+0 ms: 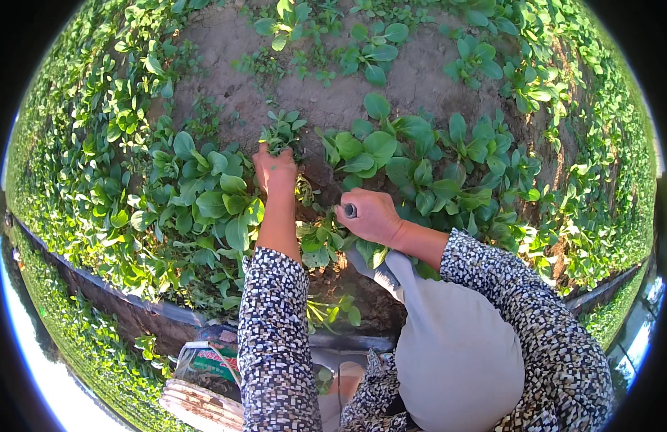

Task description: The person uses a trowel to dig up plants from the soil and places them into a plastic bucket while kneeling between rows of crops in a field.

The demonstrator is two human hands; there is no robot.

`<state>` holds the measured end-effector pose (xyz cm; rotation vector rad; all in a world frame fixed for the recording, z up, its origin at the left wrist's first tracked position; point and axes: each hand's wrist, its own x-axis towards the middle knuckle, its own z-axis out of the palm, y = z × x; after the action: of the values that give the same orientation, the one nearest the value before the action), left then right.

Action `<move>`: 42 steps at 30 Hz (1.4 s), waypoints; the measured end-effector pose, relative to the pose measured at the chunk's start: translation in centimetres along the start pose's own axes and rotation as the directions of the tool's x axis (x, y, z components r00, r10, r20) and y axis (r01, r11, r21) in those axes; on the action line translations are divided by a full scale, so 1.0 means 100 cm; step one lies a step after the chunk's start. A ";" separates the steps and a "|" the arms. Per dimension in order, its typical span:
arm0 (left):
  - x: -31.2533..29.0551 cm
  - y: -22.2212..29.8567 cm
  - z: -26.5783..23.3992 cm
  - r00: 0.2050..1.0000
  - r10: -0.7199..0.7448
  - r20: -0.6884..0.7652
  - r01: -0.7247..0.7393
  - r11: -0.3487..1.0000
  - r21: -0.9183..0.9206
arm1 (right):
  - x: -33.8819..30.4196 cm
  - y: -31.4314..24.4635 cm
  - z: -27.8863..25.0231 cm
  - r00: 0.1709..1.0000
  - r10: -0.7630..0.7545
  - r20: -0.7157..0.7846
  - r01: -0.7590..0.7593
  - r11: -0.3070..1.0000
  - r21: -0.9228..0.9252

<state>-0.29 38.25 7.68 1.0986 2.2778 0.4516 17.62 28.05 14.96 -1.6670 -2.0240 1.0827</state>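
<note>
My left hand (276, 171) is closed around a small leafy weed (281, 131), whose leaf tips stick out beyond the fingers. To its right, my right hand (373, 216) forms a fist around the handle of a hand tool (350, 210). Only the handle's dark round end shows clearly; I cannot make out the working end. Broad-leaved green plants (380, 147) grow just beyond the right fist. More leafy greens (214, 191) stand close beside my left wrist. Brown soil (322, 119) lies between and beyond the hands.
A whitish bucket (204, 403) with a thin handle stands at the lower left, a green and red package (217, 362) at its top. Pale grey cloth (459, 353) fills the lower middle. A dark bed edge (110, 313) runs across the near side. Dense greens (585, 165) spread right.
</note>
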 end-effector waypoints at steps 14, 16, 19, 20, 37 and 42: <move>-0.039 -0.025 -0.003 0.945 0.079 0.318 0.158 0.741 -0.653 | 0.027 -0.007 -0.019 0.993 -0.025 0.120 0.038 0.994 -0.101; -0.053 -0.025 -0.006 0.918 0.088 0.388 0.269 0.581 -0.768 | 0.015 0.001 -0.029 0.993 0.026 0.112 -0.014 0.995 -0.103; -0.068 -0.053 -0.025 0.856 0.210 0.473 0.193 0.719 -0.668 | 0.005 0.004 -0.034 0.996 0.031 0.089 -0.024 0.997 -0.075; -0.070 -0.078 -0.026 0.845 0.246 0.475 0.192 0.689 -0.699 | 0.005 -0.001 -0.034 0.995 0.020 0.095 -0.015 0.999 -0.051; -0.058 -0.050 -0.013 0.994 -0.007 0.105 0.089 0.592 -0.801 | -0.013 -0.002 -0.029 0.983 -0.001 0.185 -0.003 1.000 0.020; -0.036 -0.041 -0.004 0.991 0.017 0.136 0.027 0.950 -0.312 | -0.017 0.003 -0.033 0.971 0.043 0.234 -0.039 0.999 -0.021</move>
<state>-1.23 32.93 7.13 0.9323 2.0035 0.6873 20.45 27.61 17.30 -1.6634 -2.1533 1.3372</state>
